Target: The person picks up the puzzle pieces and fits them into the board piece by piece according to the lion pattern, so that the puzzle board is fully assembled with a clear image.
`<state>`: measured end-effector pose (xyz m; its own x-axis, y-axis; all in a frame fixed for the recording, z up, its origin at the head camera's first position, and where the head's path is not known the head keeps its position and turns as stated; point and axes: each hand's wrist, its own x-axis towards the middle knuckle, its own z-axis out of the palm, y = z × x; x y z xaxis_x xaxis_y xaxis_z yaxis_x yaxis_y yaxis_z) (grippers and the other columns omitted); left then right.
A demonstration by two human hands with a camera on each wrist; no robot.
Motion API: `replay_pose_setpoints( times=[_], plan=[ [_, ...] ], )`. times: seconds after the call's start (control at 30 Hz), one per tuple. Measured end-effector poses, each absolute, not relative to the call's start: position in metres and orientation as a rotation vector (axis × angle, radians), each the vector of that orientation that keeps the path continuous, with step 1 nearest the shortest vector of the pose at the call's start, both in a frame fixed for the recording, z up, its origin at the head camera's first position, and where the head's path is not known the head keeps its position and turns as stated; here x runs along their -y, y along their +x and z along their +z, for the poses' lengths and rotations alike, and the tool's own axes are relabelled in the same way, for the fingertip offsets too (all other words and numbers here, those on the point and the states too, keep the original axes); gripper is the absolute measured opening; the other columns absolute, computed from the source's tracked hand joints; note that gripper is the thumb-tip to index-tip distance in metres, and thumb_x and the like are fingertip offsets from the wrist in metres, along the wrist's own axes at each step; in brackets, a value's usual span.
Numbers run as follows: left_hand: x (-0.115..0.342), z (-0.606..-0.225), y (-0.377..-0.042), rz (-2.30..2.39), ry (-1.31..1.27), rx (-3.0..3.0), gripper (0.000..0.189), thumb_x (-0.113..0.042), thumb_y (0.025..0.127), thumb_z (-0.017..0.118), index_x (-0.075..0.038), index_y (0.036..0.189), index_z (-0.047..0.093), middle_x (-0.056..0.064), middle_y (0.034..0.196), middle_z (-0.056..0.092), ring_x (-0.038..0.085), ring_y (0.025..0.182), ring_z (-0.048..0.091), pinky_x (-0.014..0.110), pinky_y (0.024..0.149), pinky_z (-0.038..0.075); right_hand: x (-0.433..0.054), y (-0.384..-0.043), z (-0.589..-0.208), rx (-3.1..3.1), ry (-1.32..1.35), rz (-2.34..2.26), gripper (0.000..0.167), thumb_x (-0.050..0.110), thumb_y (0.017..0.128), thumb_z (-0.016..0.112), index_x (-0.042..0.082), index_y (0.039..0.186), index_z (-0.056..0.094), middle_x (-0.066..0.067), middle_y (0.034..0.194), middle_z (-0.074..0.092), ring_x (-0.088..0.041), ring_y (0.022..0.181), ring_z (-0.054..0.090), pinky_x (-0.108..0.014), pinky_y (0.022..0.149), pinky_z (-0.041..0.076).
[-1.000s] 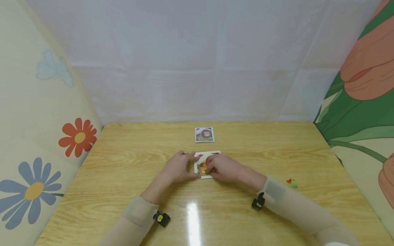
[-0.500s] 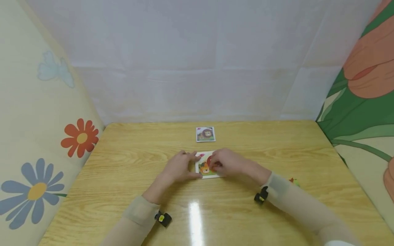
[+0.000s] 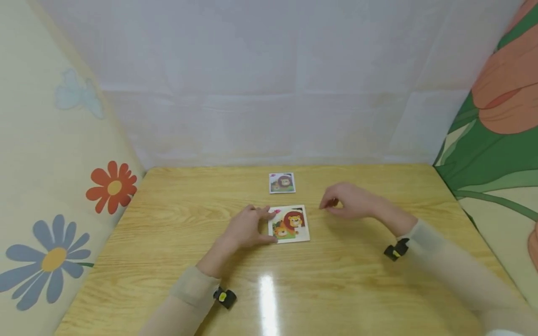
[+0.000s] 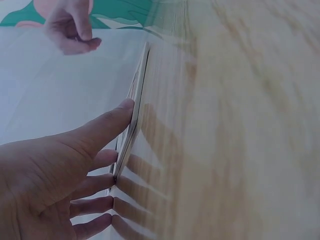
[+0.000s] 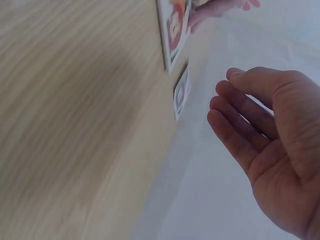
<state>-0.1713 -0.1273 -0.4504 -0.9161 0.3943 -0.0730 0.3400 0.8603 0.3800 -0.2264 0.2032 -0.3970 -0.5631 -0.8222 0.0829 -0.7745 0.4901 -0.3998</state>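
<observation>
A square puzzle board (image 3: 290,235) with a white border lies mid-table, showing a maned lion and a smaller orange animal; its lower right part is bare white. My left hand (image 3: 249,227) holds the board by its left side, index finger near the far corner and thumb at the near one. In the left wrist view the thumb (image 4: 107,125) lies along the board's edge. To the right of the board, my right hand (image 3: 350,200) hovers over the table with nothing in it, fingers loosely bent, thumb close to the index fingertip.
Behind the board lies a small picture card (image 3: 282,183) with a similar lion scene. The wooden table (image 3: 189,186) ends at a white cloth (image 3: 252,126) at the back. Flower-patterned panels stand on both sides.
My right hand has come off the puzzle board and moved right, uncovering the lion's head. The small colourful piece at the right is now hidden by my right arm. The left hand stays put.
</observation>
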Motion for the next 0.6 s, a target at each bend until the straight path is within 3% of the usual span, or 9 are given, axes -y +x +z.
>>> replay_pose_setpoints(
  times=[0.27, 0.4, 0.6],
  plan=[
    [0.127, -0.451, -0.172, 0.534, 0.575, -2.897, 0.076, -0.049, 0.079, 0.092, -0.015, 0.143, 0.068, 0.009, 0.159, 0.057, 0.037, 0.133, 0.059, 0.055, 0.11, 0.055, -0.267, -0.222, -0.373, -2.682, -1.306, -0.563, 0.017, -0.001, 0.098, 0.07, 0.007, 0.109, 0.081, -0.007, 0.103, 0.08, -0.015, 0.09, 0.075, -0.033, 0.08, 0.066],
    [0.127, -0.452, -0.172, 0.524, 0.605, -2.9, 0.077, -0.05, 0.079, 0.091, -0.015, 0.143, 0.067, 0.009, 0.159, 0.057, 0.037, 0.13, 0.06, 0.054, 0.109, 0.056, -0.295, -0.215, -0.359, -2.738, -1.185, -0.566, 0.019, 0.001, 0.098, 0.071, 0.013, 0.109, 0.081, -0.001, 0.104, 0.079, -0.013, 0.091, 0.074, -0.033, 0.08, 0.065],
    [0.127, -0.454, -0.174, 0.521, 0.622, -2.898, 0.077, -0.051, 0.08, 0.091, -0.014, 0.143, 0.067, 0.01, 0.16, 0.056, 0.037, 0.13, 0.06, 0.054, 0.109, 0.056, -0.332, -0.206, -0.349, -2.813, -1.061, -0.535, 0.021, 0.001, 0.097, 0.073, 0.017, 0.108, 0.081, 0.004, 0.102, 0.076, -0.009, 0.089, 0.073, -0.027, 0.077, 0.064]
  ],
)
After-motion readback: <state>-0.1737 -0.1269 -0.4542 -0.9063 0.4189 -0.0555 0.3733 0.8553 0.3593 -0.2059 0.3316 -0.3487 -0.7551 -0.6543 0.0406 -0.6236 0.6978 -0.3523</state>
